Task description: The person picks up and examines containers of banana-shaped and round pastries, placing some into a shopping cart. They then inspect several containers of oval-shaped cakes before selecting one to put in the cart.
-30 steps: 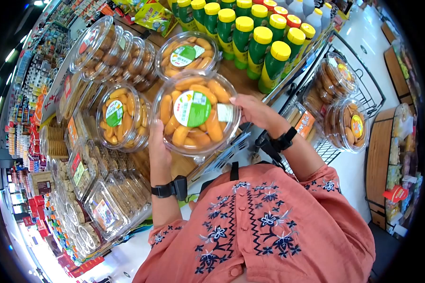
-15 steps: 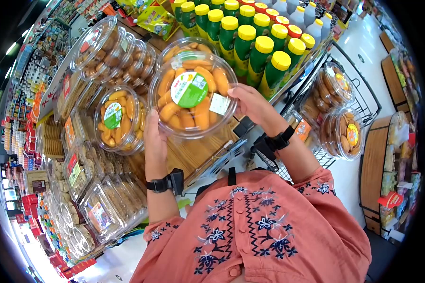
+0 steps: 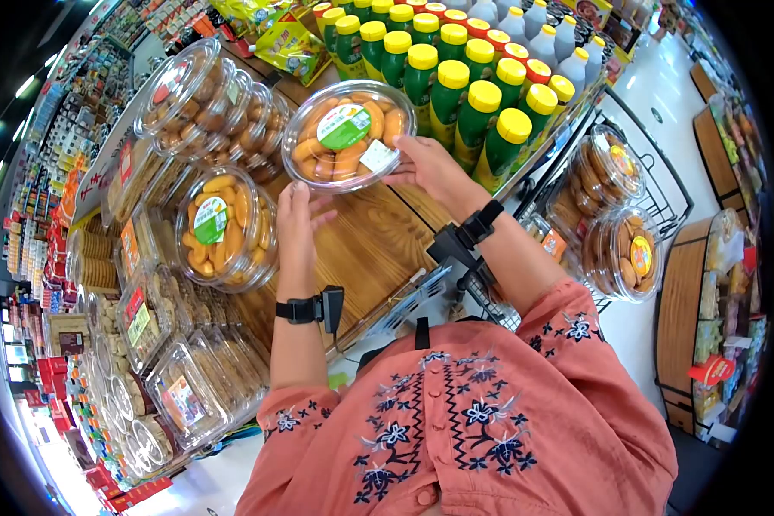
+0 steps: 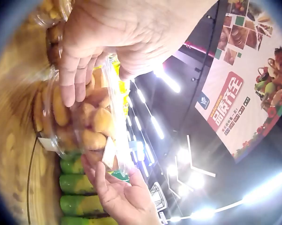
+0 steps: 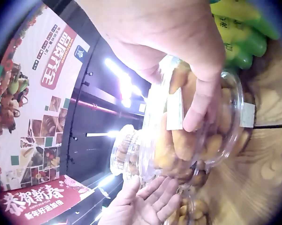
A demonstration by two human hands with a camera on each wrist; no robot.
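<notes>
A round clear plastic tub (image 3: 348, 133) of small golden finger-shaped cakes, with a green-and-white label, sits level over a like tub (image 5: 231, 117) on the wooden display table (image 3: 361, 241). My right hand (image 3: 434, 172) holds its right side, thumb by the lid edge and fingers bent along the wall. At the near left side is my left hand (image 3: 297, 228), its fingers stretched out. The left wrist view has those fingers lying along the tub wall. Left of my left hand stands another stack of such tubs (image 3: 224, 228).
Stacked tubs of round brown cakes (image 3: 215, 107) stand at the back left, with boxed biscuits (image 3: 193, 383) nearer. Rows of green bottles with yellow caps (image 3: 464, 95) line the back right. A wire shopping cart (image 3: 654, 185) holding several tubs is to the right.
The tub has moved away from my body and down onto the tub behind. Both hands went forward with it; the left hand's fingers are now spread at its near side.
</notes>
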